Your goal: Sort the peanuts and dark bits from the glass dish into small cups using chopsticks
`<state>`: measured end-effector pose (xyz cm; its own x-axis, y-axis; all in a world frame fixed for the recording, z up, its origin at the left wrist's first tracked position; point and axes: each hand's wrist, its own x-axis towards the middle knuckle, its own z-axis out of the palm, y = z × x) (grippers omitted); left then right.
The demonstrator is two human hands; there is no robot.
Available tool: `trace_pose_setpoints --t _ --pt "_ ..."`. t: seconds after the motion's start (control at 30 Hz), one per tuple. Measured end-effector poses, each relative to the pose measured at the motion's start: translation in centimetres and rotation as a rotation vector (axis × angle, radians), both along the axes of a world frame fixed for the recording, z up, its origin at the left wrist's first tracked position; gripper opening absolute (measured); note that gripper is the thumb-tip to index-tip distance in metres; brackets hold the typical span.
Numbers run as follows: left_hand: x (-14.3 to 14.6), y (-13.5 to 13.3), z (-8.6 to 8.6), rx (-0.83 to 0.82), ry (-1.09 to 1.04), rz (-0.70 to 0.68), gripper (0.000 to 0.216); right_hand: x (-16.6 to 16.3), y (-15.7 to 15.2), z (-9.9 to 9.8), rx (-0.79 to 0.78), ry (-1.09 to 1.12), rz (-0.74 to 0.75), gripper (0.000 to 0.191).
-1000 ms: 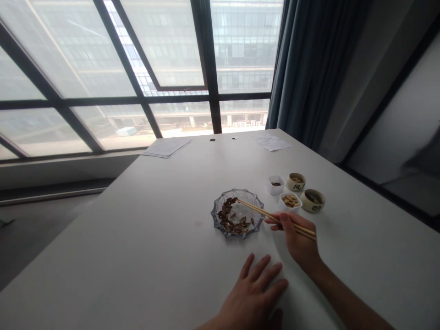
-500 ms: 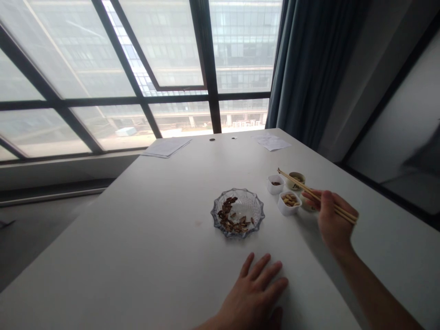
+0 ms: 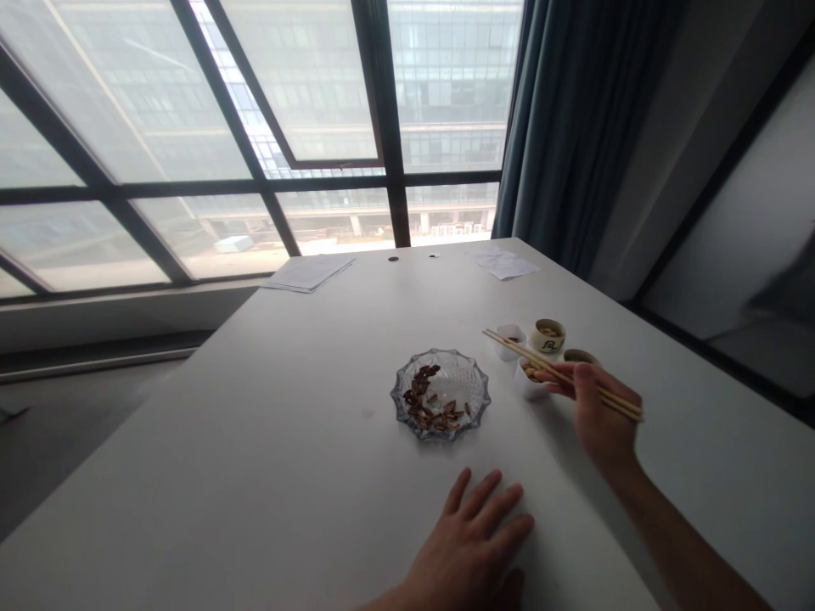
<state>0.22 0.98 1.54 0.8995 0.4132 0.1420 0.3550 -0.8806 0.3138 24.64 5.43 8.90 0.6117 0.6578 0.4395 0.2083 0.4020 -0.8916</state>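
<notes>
Item: my right hand (image 3: 598,416) pinched around a pair of pale wooden chopsticks (image 3: 560,374), tips above the small white square cups (image 3: 513,341) beside the scalloped clear glass dish of dark seeds (image 3: 441,394); my left hand (image 3: 468,543) flat, fingers spread, on the white table (image 3: 286,441).

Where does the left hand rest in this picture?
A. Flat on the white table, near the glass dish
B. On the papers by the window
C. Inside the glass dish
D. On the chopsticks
A: the left hand lies open and flat on the white table, apart from the glass dish, while the right hand holds the chopsticks.
</notes>
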Motion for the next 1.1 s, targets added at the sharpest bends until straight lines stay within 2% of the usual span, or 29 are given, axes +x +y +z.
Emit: trace_pose_setpoints --t 0.2,0.37,0.53,0.67,0.93,1.1 --pt "0.0 0.1 -0.1 0.013 -0.001 -0.004 0.045 -1.8 -0.7 -1.1 -0.159 -0.064 0.405 0.039" --pt "0.0 0.0 -0.1 0.024 -0.001 -0.005 0.046 -2.2 -0.7 -1.7 -0.204 -0.133 0.545 0.036" --pt "0.0 0.0 0.0 0.02 -0.004 -0.002 0.045 -2.6 -0.6 -2.0 -0.223 -0.173 0.581 0.037" --pt "0.1 0.0 0.0 0.007 0.004 -0.003 0.045 -3.0 -0.5 -2.3 -0.234 -0.104 0.585 0.04" --pt "0.0 0.0 0.0 0.009 0.0 -0.006 0.045 -4.3 -0.5 -2.6 -0.237 0.119 0.408 0.052" --pt "0.1 0.1 0.1 0.003 -0.002 -0.004 0.046 -4.7 -0.6 -2.1 -0.238 0.175 0.378 0.055"
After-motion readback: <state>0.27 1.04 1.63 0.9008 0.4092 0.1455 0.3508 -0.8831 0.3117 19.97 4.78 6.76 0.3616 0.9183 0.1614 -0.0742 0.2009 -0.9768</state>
